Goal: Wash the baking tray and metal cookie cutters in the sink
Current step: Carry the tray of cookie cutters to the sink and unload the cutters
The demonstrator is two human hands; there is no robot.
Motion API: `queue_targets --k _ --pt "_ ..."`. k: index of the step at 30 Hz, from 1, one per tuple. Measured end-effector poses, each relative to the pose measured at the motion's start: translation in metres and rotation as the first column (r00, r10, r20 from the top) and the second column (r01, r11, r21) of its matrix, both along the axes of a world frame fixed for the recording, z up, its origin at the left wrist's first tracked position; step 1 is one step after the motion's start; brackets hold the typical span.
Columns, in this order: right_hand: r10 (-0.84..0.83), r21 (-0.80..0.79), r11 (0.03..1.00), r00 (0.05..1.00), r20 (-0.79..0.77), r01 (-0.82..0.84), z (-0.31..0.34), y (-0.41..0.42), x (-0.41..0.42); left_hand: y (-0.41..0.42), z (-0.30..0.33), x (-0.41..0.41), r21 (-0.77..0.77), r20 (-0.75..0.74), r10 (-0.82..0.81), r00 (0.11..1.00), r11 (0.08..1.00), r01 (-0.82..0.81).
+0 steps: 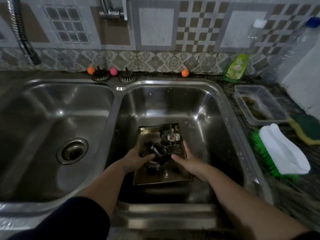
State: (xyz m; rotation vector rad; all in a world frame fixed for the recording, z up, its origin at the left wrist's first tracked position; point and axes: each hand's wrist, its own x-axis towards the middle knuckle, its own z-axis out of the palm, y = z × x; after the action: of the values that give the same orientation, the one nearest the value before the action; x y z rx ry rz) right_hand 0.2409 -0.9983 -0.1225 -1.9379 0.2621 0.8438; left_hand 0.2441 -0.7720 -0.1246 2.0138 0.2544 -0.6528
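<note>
Sink: double steel sink (pixel 119 108); every place below is given from its right basin (pixel 204 108).
Left basin: beside the right basin, with a round drain (pixel 72 150) in its floor.
Baking tray: baking tray (pixel 161 177) inside the right basin, low over its floor, long side running away from the person; whether it touches the floor cannot be told.
Left hand: left hand (pixel 136 161) grips the tray's left rim, thumb curled over onto the inside, fingers hidden underneath.
Right hand: right hand (pixel 187 161) grips the tray's right rim, thumb lying over the edge, fingers reaching along its outer side.
Cookie cutters: metal cookie cutters (pixel 164 146) lie in the tray between the two hands, a gingerbread-man outline (pixel 173 147) among them; the rest are too dim to name.
Scrub brush: white brush with green bristles (pixel 284 151) on the counter right of the right basin.
Sponge: green and yellow sponge (pixel 306 128) just beyond the brush.
Container: clear plastic container (pixel 259 103) behind the brush.
Soap bottle: green bottle (pixel 236 67) at the wall, behind the basin's right corner.
</note>
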Motion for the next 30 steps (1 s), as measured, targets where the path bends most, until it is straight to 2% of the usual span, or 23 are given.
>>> queue_targets --k 4,10,12,14,16,17,19,21,26,30 --pt "0.074 -0.079 0.993 0.993 -0.094 -0.082 -0.003 -0.002 -0.005 0.004 -0.007 -0.002 0.017 -0.122 -0.099 0.988 0.995 0.101" --pt "0.066 -0.193 0.977 0.990 -0.121 -0.089 -0.004 -0.001 -0.002 0.002 0.002 0.001 0.198 -0.129 -0.261 0.957 0.938 0.283" --pt "0.067 -0.277 0.958 0.997 -0.036 -0.075 -0.005 0.000 0.000 -0.004 0.008 0.004 0.324 -0.037 -0.310 0.950 0.896 0.304" --pt "0.126 -0.385 0.921 0.984 0.129 -0.067 -0.003 0.004 0.005 -0.010 0.013 0.007 0.433 0.030 -0.392 0.919 0.834 0.341" --pt "0.211 -0.443 0.893 0.940 0.267 -0.075 0.002 0.009 0.011 -0.015 0.012 0.009 0.519 0.017 -0.504 0.864 0.742 0.423" --pt "0.253 -0.457 0.884 0.924 0.285 -0.101 0.003 0.012 0.014 -0.017 0.012 0.010 0.558 -0.002 -0.554 0.832 0.690 0.461" --pt "0.349 -0.502 0.844 0.905 0.243 -0.191 0.006 0.020 0.021 -0.022 0.010 0.011 0.614 -0.016 -0.625 0.780 0.610 0.501" --pt "0.449 -0.607 0.749 0.877 0.170 -0.266 0.006 0.027 0.026 -0.027 0.007 0.013 0.646 -0.036 -0.655 0.755 0.561 0.517" --pt "0.574 -0.724 0.586 0.817 0.052 -0.365 0.003 0.043 0.044 -0.029 0.004 0.021 0.687 -0.078 -0.663 0.745 0.505 0.522" --pt "0.526 -0.669 0.632 0.851 -0.001 -0.391 0.002 0.048 0.047 -0.026 0.002 0.022 0.670 -0.083 -0.656 0.750 0.520 0.529"
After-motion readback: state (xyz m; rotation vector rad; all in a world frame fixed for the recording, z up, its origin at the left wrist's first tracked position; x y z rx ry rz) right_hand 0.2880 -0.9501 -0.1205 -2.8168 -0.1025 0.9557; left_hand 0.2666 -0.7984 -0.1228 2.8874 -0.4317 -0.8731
